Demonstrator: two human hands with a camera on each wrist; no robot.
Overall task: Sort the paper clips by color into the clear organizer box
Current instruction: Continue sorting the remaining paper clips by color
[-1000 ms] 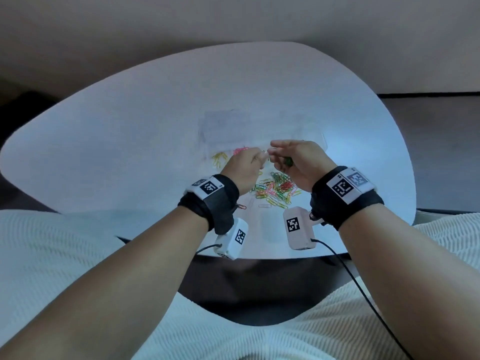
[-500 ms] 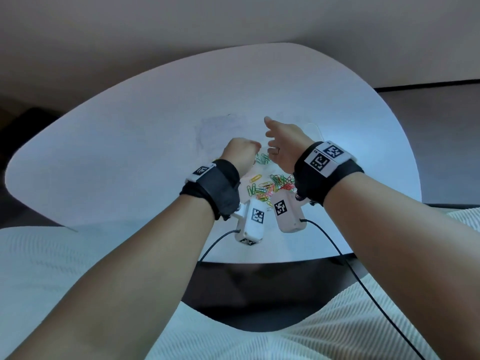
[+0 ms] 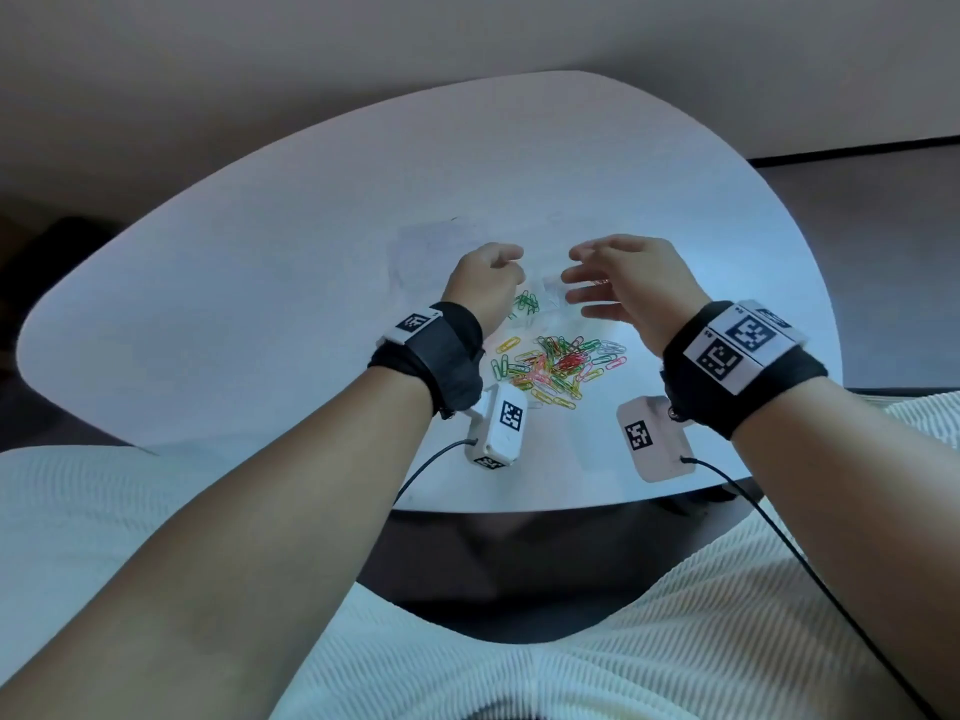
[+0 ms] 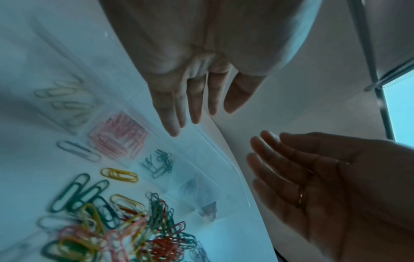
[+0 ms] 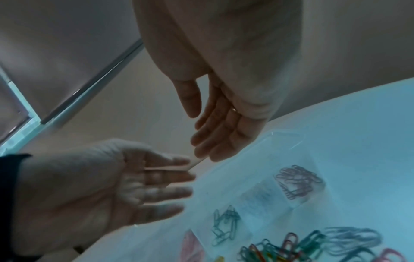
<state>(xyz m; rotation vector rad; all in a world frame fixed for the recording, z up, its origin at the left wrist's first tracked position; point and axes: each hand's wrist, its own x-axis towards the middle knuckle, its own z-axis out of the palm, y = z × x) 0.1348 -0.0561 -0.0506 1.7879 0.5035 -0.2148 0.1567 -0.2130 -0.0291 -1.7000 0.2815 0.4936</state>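
Note:
A heap of mixed coloured paper clips [image 3: 556, 366] lies on the white table [image 3: 260, 304], near the front edge. Behind it stands the clear organizer box [image 4: 201, 154]; it is faint in the head view. Its compartments hold yellow clips [image 4: 65, 99], pink clips [image 4: 118, 138], green clips [image 4: 159, 163] and dark clips [image 5: 295, 179]. My left hand [image 3: 506, 262] and right hand [image 3: 576, 283] hover over the box, palms facing each other a little apart. Both have relaxed, nearly straight fingers and hold nothing.
A few single clips [image 4: 118, 174] lie between the heap and the box. The table's front edge [image 3: 519, 506] is just below my wrists, with my lap under it. A wall and a window frame [image 5: 67, 99] lie beyond the table.
A second ago my fingertips met in a pinch above the heap. Both hands then moved forward over the box, and now they have parted and opened.

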